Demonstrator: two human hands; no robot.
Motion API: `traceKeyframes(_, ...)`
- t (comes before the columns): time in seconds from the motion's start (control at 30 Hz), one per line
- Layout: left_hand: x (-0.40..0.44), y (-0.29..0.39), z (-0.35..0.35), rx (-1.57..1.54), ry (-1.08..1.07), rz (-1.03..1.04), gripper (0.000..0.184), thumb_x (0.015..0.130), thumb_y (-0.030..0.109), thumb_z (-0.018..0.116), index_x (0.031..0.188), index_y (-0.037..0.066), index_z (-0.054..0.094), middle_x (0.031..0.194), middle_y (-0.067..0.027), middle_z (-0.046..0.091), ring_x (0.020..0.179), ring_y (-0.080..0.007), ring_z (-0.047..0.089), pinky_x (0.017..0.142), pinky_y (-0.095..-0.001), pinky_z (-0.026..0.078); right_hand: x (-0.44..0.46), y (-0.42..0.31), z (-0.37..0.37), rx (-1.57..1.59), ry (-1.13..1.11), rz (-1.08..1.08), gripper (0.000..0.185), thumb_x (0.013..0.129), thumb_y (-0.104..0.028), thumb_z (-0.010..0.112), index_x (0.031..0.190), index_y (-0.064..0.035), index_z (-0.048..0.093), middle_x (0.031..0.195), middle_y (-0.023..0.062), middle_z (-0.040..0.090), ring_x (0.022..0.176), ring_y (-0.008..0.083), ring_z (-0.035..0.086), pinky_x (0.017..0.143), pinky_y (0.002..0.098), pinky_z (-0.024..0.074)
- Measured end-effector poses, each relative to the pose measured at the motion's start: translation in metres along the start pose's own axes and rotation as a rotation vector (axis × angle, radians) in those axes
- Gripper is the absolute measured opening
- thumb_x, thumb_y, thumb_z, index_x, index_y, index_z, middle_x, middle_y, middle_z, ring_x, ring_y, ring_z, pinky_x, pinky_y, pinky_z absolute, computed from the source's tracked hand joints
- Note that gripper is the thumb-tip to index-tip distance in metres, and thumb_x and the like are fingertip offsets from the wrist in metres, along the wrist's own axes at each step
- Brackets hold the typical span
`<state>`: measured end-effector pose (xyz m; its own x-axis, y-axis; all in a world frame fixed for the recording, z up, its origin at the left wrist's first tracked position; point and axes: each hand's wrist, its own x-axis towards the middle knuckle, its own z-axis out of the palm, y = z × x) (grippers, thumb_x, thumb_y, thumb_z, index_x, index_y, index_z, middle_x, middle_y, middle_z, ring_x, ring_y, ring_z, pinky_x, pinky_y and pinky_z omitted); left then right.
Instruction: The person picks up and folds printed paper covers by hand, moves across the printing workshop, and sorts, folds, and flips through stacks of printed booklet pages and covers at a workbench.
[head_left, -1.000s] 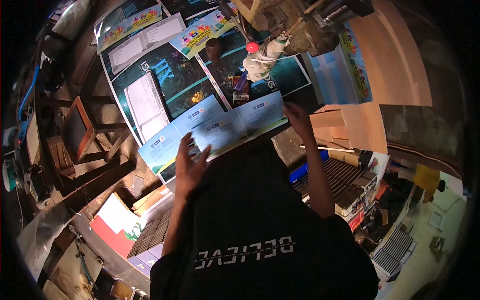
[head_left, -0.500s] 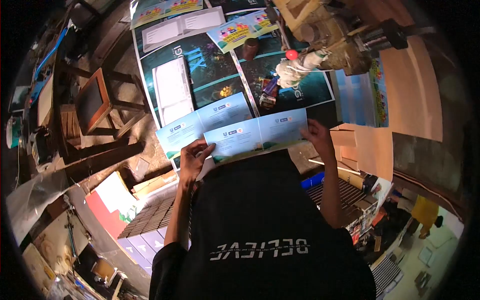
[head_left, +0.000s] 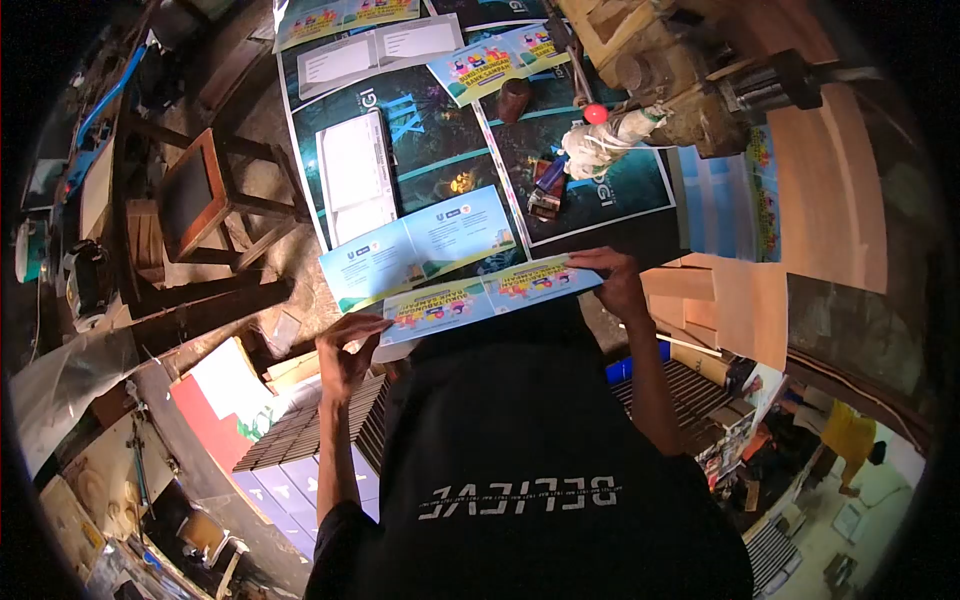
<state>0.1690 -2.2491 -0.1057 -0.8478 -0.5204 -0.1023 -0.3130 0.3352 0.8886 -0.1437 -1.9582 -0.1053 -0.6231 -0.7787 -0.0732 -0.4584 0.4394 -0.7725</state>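
Between my two hands is a long printed card cover (head_left: 465,302), held by its ends just in front of my black shirt. Its cartoon side with yellow lettering faces me, and the lettering appears upside down. My left hand (head_left: 348,345) pinches the left end. At the upper right corner, my right hand (head_left: 612,275) grips it with fingers along the edge. Just beyond lies a matching light-blue cover (head_left: 420,245), text side up, on the dark printed sheets of the table (head_left: 430,160). A stack of white sheets (head_left: 352,170) sits to its left.
Farther back lie another yellow cover (head_left: 490,65) and grey-white printed sheets (head_left: 375,52). On the right stand a brown cylinder (head_left: 513,100), a white cloth bundle (head_left: 605,140) and a metal machine part (head_left: 765,85). More covers (head_left: 720,200) are stacked there. A wooden stool (head_left: 200,200) is left.
The held cover has turned from its light-blue text side to its cartoon side and come lower, closer to my body. My left hand has moved down and left; my right hand has shifted slightly left.
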Motion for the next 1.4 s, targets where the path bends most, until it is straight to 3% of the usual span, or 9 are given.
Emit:
traceKeyframes(0.3, 0.002, -0.024, 0.02, -0.295, 0.138, -0.156, 0.008, 0.08, -0.004, 0.07, 0.083, -0.002, 0.062, 0.091, -0.0083, 0.068, 0.084, -0.0105, 0.059, 0.078, -0.0261, 0.047, 0.001, 0.003, 0.002, 0.081, -0.074, 0.156, 0.023, 0.079, -0.012, 0.073, 0.101, -0.0048, 0.07, 0.098, 0.0099, 0.07, 0.089, 0.0202, 0.067, 0.082, 0.0352, 0.0534)
traceKeyframes(0.37, 0.012, -0.008, 0.019, -0.683, 0.129, -0.184, 0.017, 0.092, 0.006, 0.062, 0.098, 0.005, 0.045, 0.078, -0.0002, 0.058, 0.076, -0.0071, 0.053, 0.068, -0.0211, 0.042, -0.005, -0.014, -0.004, 0.225, -0.085, 0.251, 0.024, 0.083, -0.014, 0.071, 0.105, -0.0034, 0.068, 0.097, 0.0098, 0.07, 0.089, 0.019, 0.067, 0.081, 0.0354, 0.0539)
traceKeyframes(0.63, 0.035, 0.035, 0.024, -0.678, 0.066, -0.241, 0.02, 0.097, 0.02, 0.055, 0.103, 0.011, 0.038, 0.061, 0.0036, 0.039, 0.052, -0.0052, 0.034, 0.047, -0.0229, 0.026, -0.016, -0.081, -0.068, 0.555, -0.112, 0.289, 0.033, 0.087, -0.019, 0.068, 0.113, 0.0004, 0.061, 0.097, 0.0111, 0.068, 0.086, 0.0162, 0.066, 0.076, 0.0335, 0.0551)
traceKeyframes(0.83, 0.043, 0.058, 0.047, -0.858, 0.079, -0.234, 0.013, 0.095, 0.014, 0.056, 0.096, 0.01, 0.043, 0.072, 0.0055, 0.044, 0.062, -0.0017, 0.037, 0.053, -0.0192, 0.025, -0.031, -0.074, -0.103, 0.56, -0.068, 0.322, 0.032, 0.087, -0.019, 0.068, 0.112, -0.0006, 0.062, 0.095, 0.0085, 0.068, 0.085, 0.0139, 0.065, 0.075, 0.0304, 0.0535)
traceKeyframes(0.9, 0.042, 0.068, 0.06, -0.903, 0.194, -0.276, 0.051, 0.083, 0.015, 0.07, 0.126, 0.002, 0.047, 0.105, -0.0058, 0.062, 0.095, -0.0148, 0.058, 0.086, -0.0287, 0.045, -0.041, -0.061, -0.118, 0.594, -0.108, 0.283, 0.031, 0.086, -0.018, 0.068, 0.112, -0.0016, 0.062, 0.096, 0.0072, 0.068, 0.085, 0.0121, 0.064, 0.076, 0.0288, 0.0524)
traceKeyframes(0.93, 0.046, 0.082, 0.062, -0.81, 0.066, -0.228, 0.07, 0.076, 0.018, 0.075, 0.135, 0.0, 0.042, 0.117, -0.0114, 0.06, 0.108, -0.0229, 0.058, 0.101, -0.0362, 0.039, -0.048, -0.058, -0.128, 0.653, -0.079, 0.295, 0.031, 0.086, -0.018, 0.068, 0.112, -0.0023, 0.062, 0.097, 0.0062, 0.067, 0.084, 0.0108, 0.062, 0.075, 0.027, 0.0512)
traceKeyframes(1.03, 0.062, 0.124, 0.094, -0.633, -0.114, -0.164, 0.062, 0.075, 0.01, 0.077, 0.128, -0.002, 0.047, 0.11, -0.009, 0.062, 0.101, -0.0188, 0.059, 0.093, -0.0337, 0.044, -0.063, -0.037, -0.16, 0.547, 0.104, 0.227, 0.032, 0.088, -0.023, 0.065, 0.111, -0.0005, 0.061, 0.098, 0.0069, 0.065, 0.09, 0.0114, 0.059, 0.077, 0.0295, 0.0492)
traceKeyframes(1.23, 0.083, 0.212, 0.239, -0.963, -0.069, -0.329, 0.053, 0.076, 0.007, 0.077, 0.122, 0.001, 0.051, 0.108, -0.0076, 0.062, 0.095, -0.0188, 0.06, 0.089, -0.0341, 0.047, -0.101, 0.028, -0.18, 1.179, 0.728, -0.042, 0.053, 0.092, -0.043, 0.054, 0.126, -0.0033, 0.045, 0.12, 0.0117, 0.053, 0.109, 0.0253, 0.052, 0.093, 0.0405, 0.0427)
traceKeyframes(1.4, 0.11, 0.294, 0.352, -0.748, -0.704, -0.335, 0.046, 0.082, 0.021, 0.074, 0.118, 0.002, 0.055, 0.103, -0.0086, 0.064, 0.093, -0.0162, 0.061, 0.084, -0.0322, 0.049, -0.098, 0.065, -0.21, 1.331, 0.796, -0.069, 0.052, 0.092, -0.042, 0.055, 0.126, -0.0039, 0.048, 0.114, 0.0129, 0.055, 0.104, 0.0259, 0.054, 0.09, 0.0399, 0.044)
